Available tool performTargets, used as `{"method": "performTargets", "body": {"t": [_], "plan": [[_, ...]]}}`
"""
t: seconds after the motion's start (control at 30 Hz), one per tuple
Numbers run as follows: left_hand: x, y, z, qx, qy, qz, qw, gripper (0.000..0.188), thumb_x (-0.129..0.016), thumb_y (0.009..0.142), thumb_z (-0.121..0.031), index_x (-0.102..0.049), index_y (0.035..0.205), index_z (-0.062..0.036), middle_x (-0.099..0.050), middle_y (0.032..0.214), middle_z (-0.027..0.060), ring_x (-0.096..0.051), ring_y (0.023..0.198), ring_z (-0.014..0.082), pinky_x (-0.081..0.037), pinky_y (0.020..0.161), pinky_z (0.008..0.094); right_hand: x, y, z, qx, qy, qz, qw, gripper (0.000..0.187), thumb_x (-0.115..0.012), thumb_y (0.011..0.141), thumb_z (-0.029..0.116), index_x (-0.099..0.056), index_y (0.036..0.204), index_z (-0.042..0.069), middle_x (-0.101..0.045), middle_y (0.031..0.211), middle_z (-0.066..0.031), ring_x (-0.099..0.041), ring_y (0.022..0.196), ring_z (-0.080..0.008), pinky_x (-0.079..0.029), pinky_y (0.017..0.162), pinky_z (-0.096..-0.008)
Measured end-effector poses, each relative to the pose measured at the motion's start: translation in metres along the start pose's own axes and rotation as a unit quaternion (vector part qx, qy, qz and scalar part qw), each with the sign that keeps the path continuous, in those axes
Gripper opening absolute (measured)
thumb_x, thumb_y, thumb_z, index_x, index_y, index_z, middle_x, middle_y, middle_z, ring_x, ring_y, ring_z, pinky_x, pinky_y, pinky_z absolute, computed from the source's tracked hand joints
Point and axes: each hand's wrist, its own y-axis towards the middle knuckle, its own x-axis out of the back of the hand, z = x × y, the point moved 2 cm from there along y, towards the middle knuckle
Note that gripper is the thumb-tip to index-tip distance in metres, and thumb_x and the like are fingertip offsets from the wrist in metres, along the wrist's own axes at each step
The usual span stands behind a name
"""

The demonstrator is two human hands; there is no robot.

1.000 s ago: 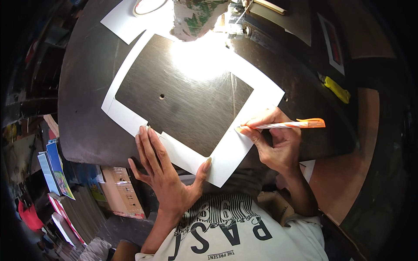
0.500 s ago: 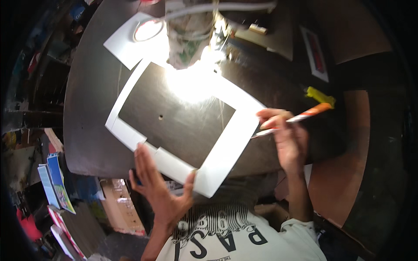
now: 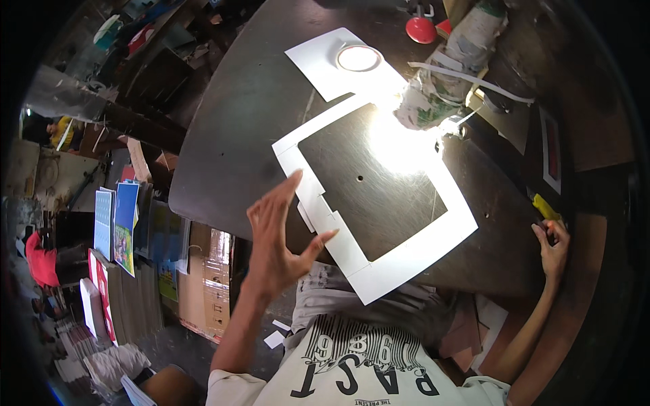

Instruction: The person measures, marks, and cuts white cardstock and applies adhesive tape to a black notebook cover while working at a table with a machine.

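A white card frame (image 3: pixel 423 240) with a large rectangular opening lies tilted on the dark table. Its left side has stepped inner edges, and a small white flap (image 3: pixel 306 218) sticks out beneath it. My left hand (image 3: pixel 274 237) is open over that side, fingers and thumb spread, tips on or just above the card. At the far right, my right hand (image 3: pixel 554 249) has bent fingers with thumb apart, at the near end of a yellow cutter (image 3: pixel 544 206). Whether it touches the cutter is unclear. No pen shows now.
A bright lamp on a wrapped post (image 3: pixel 467 47) glares over the frame's far corner. Behind the frame lie a white sheet (image 3: pixel 315 61) and a tape roll (image 3: pixel 359 58). A red round object (image 3: pixel 420 30) sits at the back. Cartons (image 3: pixel 206 284) and stacked boards (image 3: pixel 132 304) stand at left.
My right hand has moved away from the frame to the yellow cutter, and the orange-and-white pen it held is out of sight. My left hand's fingers are spread wider. The view has shifted.
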Motion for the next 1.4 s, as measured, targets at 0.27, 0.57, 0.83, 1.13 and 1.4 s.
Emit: {"method": "performTargets", "body": {"t": [0.27,0.57,0.83,1.13,1.4], "plan": [[-0.005,0.009,0.012,-0.064,0.109,0.159,0.979,0.099,-0.075,0.081,-0.058,-0.032,0.157,-0.0094,-0.032,0.162,0.0162,-0.029,0.15,0.0306,-0.008,0.119,0.0579,0.013,-0.049,-0.006,-0.016,0.13,-0.153,0.979,0.018,-0.064,0.097,0.008,-0.059,0.083,-0.001,-0.048,0.076,0.0001,-0.051,0.074,-0.0079,-0.042,0.068,-0.0268],[-0.047,-0.051,-0.043,0.081,0.043,-0.052,0.994,0.049,-0.075,0.087,-0.029,-0.059,0.13,-0.0101,-0.054,0.135,0.0114,-0.044,0.126,0.0305,-0.025,0.1,0.05,-0.033,-0.068,0.125,0.198,0.058,-0.009,0.978,0.04,-0.086,0.074,0.019,-0.05,0.061,0.006,-0.044,0.055,-0.0048,-0.04,0.052,-0.0215,-0.03,0.062,-0.0359],[-0.042,-0.019,-0.032,0.042,-0.108,-0.03,0.993,0.015,-0.079,0.083,-0.005,-0.073,0.096,-0.0068,-0.07,0.095,0.0068,-0.064,0.09,0.0199,-0.043,0.083,0.0333,-0.042,-0.013,0.132,0.283,0.027,0.063,0.957,0.04,-0.09,0.073,0.019,-0.052,0.068,0.006,-0.048,0.057,-0.0049,-0.039,0.055,-0.0205,-0.03,0.062,-0.0371],[-0.042,-0.018,-0.035,0.063,-0.116,-0.016,0.991,0.026,-0.088,0.075,-0.009,-0.073,0.097,-0.0092,-0.069,0.096,0.0056,-0.062,0.089,0.0193,-0.043,0.08,0.0333,-0.043,0.009,0.134,0.288,-0.001,0.101,0.952,0.041,-0.092,0.071,0.019,-0.053,0.066,0.006,-0.046,0.057,-0.0046,-0.038,0.055,-0.0202,-0.03,0.061,-0.0368],[-0.041,-0.017,-0.039,0.058,-0.102,-0.012,0.993,0.027,-0.088,0.074,-0.009,-0.073,0.097,-0.0096,-0.069,0.097,0.0062,-0.062,0.09,0.019,-0.043,0.08,0.0338,-0.044,0.014,0.137,0.236,-0.021,0.14,0.961,0.042,-0.09,0.072,0.024,-0.055,0.058,0.004,-0.047,0.054,-0.0051,-0.038,0.056,-0.0194,-0.029,0.062,-0.0364]]}}
